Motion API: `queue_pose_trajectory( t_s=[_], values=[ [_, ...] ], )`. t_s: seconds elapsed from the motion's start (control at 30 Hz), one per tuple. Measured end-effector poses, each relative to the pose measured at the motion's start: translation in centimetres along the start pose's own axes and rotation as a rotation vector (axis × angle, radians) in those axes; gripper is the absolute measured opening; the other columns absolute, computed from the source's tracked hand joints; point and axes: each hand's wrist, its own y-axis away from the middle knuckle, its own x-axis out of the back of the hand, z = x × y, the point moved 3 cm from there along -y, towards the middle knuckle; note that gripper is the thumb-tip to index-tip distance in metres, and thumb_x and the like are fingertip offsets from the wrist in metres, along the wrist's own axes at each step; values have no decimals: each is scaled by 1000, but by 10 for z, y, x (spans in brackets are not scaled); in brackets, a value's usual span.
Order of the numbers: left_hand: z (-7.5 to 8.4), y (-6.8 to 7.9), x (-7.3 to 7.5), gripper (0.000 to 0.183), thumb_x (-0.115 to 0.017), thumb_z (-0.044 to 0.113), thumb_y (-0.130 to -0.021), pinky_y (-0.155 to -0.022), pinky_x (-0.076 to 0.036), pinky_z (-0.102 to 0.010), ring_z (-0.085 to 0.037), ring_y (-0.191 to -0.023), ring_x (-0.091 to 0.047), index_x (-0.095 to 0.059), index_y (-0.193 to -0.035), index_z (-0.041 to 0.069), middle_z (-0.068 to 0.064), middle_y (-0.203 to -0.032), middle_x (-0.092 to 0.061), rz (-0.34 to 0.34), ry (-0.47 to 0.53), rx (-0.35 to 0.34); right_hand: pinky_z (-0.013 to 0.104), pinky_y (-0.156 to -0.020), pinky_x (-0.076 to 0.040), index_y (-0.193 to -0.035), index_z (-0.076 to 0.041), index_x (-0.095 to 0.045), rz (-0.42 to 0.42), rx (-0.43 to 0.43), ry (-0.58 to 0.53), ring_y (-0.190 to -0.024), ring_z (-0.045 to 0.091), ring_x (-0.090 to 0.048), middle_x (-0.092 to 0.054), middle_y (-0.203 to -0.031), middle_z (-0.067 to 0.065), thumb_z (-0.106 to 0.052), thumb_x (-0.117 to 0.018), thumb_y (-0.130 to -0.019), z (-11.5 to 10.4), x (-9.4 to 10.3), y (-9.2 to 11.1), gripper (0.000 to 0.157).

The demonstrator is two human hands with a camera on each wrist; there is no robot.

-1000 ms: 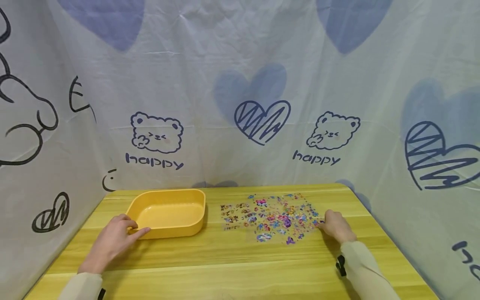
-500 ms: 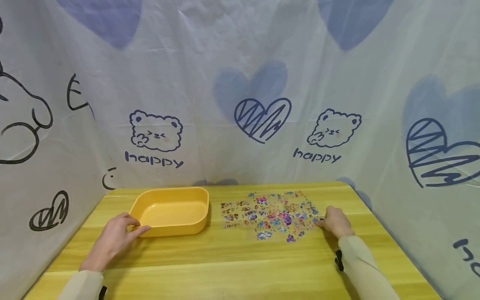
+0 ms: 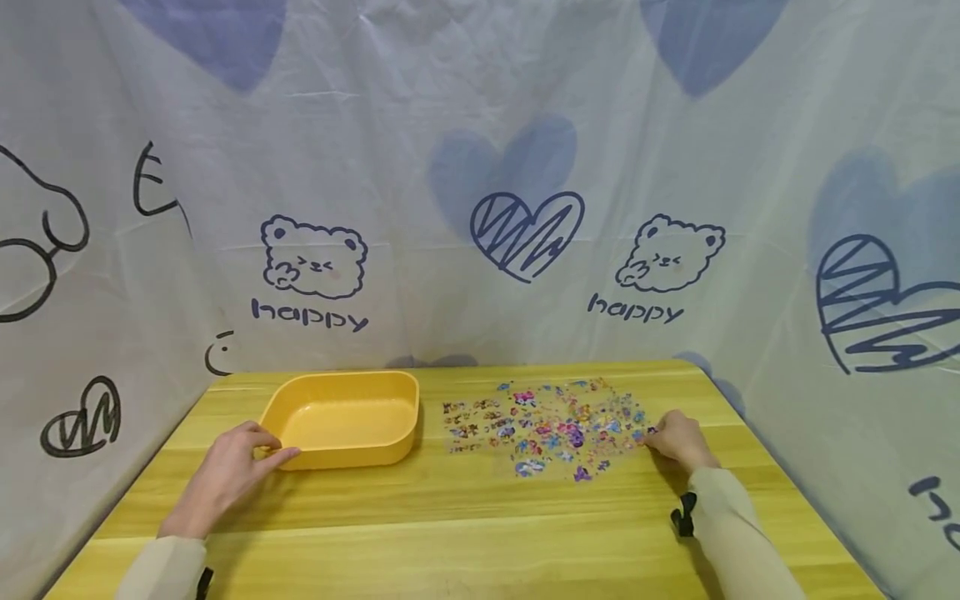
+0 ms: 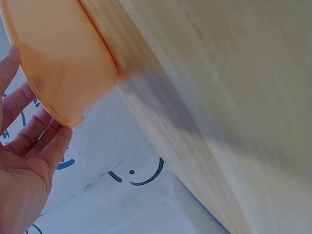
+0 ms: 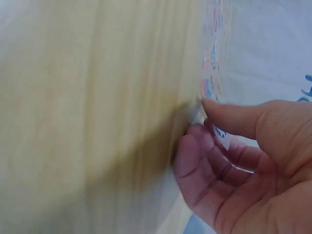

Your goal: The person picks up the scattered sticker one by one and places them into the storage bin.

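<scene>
head: one tray [image 3: 341, 421], two hands

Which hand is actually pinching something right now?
The right hand: thumb and fingers pinch the clear sticker sheet's right edge. The left hand only touches the yellow tray's corner.

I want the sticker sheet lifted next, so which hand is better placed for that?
The right hand: its thumb and fingers already pinch the sticker sheet at its edge. The left hand rests at the yellow tray.

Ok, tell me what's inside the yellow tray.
Nothing shows on the yellow tray's visible floor. Its near wall hides the front strip of the floor, and the left hand covers its near-left corner.
</scene>
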Motion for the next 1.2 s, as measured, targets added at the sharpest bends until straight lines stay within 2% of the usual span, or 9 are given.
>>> queue_pose_trajectory(
  t_s=[0.17, 0.27, 0.37, 0.43, 0.6, 0.63, 0.77, 1.0, 1.2],
  values=[
    [1, 1, 0, 33, -76, 38, -85, -74, -51, -45, -22, -79, -61, -77, -84, 5, -7, -88, -66, -21, 6, 13, 29, -46, -34, -55, -6, -56, 99, 44, -1, -42, 13, -34, -42, -44, -2, -10, -49, -95, 9, 11, 3, 40],
    [1, 1, 1, 34, -75, 38, -86, -75, -51, -46, -22, -80, -61, -77, -86, 4, -7, -88, -66, -29, 9, 18, 33, -51, -41, -76, 5, -69, 171, 76, 26, -48, 16, -46, -60, -56, 6, -10, -49, -96, 8, 20, 7, 32],
    [1, 2, 1, 33, -75, 38, -86, -75, -51, -46, -22, -80, -61, -77, -87, 5, -7, -89, -66, -36, 14, 16, 40, -57, -48, -98, 10, -70, 238, 84, 36, -54, 18, -56, -69, -71, 14, -13, -52, -98, 5, 29, 9, 30],
    [0, 2, 2, 32, -74, 38, -87, -74, -51, -45, -21, -80, -60, -77, -88, 5, -6, -89, -65, -41, 14, 16, 48, -68, -52, -106, 11, -68, 289, 91, 30, -56, 20, -59, -71, -77, 19, -15, -53, -99, 2, 35, 10, 31],
    [-2, 2, 1, 31, -74, 37, -87, -74, -51, -44, -21, -81, -61, -77, -88, 6, -5, -89, -66, -37, 12, 8, 40, -57, -50, -111, 9, -68, 411, 101, -16, -52, 20, -59, -72, -88, 24, -16, -50, -101, -3, 45, 12, 33],
    [-2, 1, 1, 31, -75, 36, -86, -75, -51, -44, -21, -81, -61, -77, -88, 6, -5, -88, -66, -33, 13, 4, 34, -48, -43, -112, 9, -68, 424, 97, -20, -50, 19, -56, -72, -91, 25, -16, -48, -101, -4, 46, 12, 33],
    [-2, 1, 1, 30, -76, 35, -85, -74, -51, -45, -22, -80, -62, -77, -87, 5, -5, -88, -67, -29, 10, 3, 30, -43, -34, -116, 8, -67, 445, 85, -49, -45, 19, -49, -71, -99, 27, -16, -42, -102, -7, 48, 12, 37],
    [-1, 1, 1, 31, -76, 35, -85, -75, -51, -45, -22, -81, -61, -77, -87, 5, -5, -88, -66, -45, 8, 14, 32, -56, -48, -119, 4, -66, 499, 51, -97, -71, 26, -68, -73, -96, 20, -22, -47, -103, -13, 50, 14, 36],
    [0, 2, 2, 32, -75, 37, -86, -77, -50, -46, -22, -82, -61, -76, -86, 5, -5, -88, -66, -52, 14, 34, 40, -66, -46, -111, 0, -70, 588, 64, -95, -68, 26, -62, -71, -89, 17, -24, -46, -103, -19, 51, 16, 34]
  ],
)
